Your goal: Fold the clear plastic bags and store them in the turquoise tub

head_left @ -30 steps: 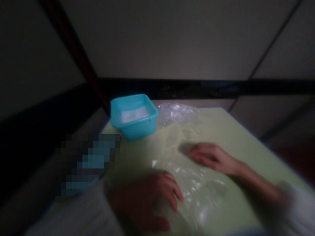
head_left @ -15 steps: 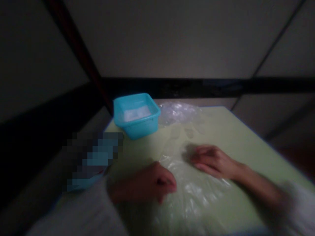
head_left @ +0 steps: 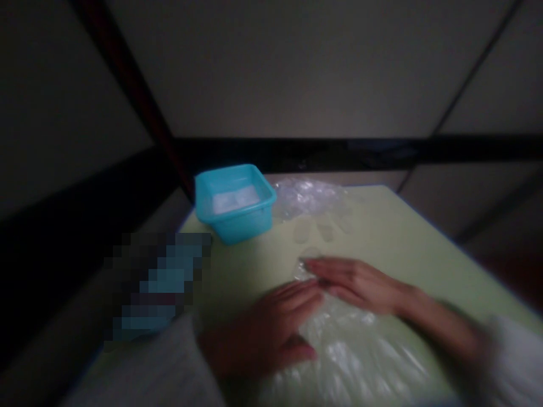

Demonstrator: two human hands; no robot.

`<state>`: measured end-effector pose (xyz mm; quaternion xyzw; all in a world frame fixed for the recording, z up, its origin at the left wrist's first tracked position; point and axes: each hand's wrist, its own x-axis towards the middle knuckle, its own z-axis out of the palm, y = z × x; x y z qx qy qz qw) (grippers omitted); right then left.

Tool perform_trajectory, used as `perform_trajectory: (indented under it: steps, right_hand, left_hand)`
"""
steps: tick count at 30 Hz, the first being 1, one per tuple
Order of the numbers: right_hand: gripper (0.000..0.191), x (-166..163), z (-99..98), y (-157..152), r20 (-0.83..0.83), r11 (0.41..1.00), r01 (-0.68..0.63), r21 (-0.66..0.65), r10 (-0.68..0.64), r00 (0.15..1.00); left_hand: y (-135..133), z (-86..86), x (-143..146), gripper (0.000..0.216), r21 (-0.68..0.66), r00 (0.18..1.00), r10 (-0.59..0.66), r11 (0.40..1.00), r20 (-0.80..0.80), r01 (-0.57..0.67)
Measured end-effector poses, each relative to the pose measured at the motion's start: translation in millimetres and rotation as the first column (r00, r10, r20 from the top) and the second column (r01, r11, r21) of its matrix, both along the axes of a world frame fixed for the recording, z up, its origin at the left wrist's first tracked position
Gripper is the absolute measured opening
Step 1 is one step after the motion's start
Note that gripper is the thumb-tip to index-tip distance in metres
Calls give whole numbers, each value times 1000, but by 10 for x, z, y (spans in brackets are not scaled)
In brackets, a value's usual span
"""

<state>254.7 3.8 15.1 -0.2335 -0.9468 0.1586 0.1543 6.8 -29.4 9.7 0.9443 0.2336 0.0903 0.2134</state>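
Observation:
A clear plastic bag (head_left: 348,356) lies crumpled on the pale green table (head_left: 403,232) in front of me. My left hand (head_left: 267,328) rests flat on the bag's left part, fingers stretched out toward the right. My right hand (head_left: 352,282) lies flat on the bag's far edge, fingers extended to the left, its fingertips close to those of the left hand. Neither hand grips anything. The picture is dim and blurred.
A turquoise plastic tub (head_left: 235,202) with something white inside stands at the table's far left corner. More crinkled clear plastic (head_left: 309,198) lies just right of it. A blurred-out patch covers the left side. Dark floor lies beyond the table's edges.
My left hand has uncurled from a loose fist into a flat hand and slid right over the bag. The right hand has stretched left, so the two hands have come close together.

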Motion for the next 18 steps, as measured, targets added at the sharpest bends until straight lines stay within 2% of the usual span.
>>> perform_trajectory:
  steps: [5, 11, 14, 18]
  right_hand:
    - [64, -19, -84, 7, 160, 999, 45, -3, -44, 986]
    - [73, 101, -70, 28, 207, 995, 96, 9, -95, 974]
    - [72, 149, -5, 42, 213, 985, 160, 59, -169, 962]
    - [69, 98, 12, 62, 161, 969, 218, 119, -235, 958]
  left_hand:
    - [79, -10, -48, 69, 80, 996, 90, 993, -23, -88]
    - [175, 94, -160, 61, 192, 981, 143, 974, -130, -116]
    - [187, 124, -179, 54, 253, 974, 197, 954, -112, -164]
    - [108, 62, -56, 45, 275, 958, 287, 922, -8, -274]
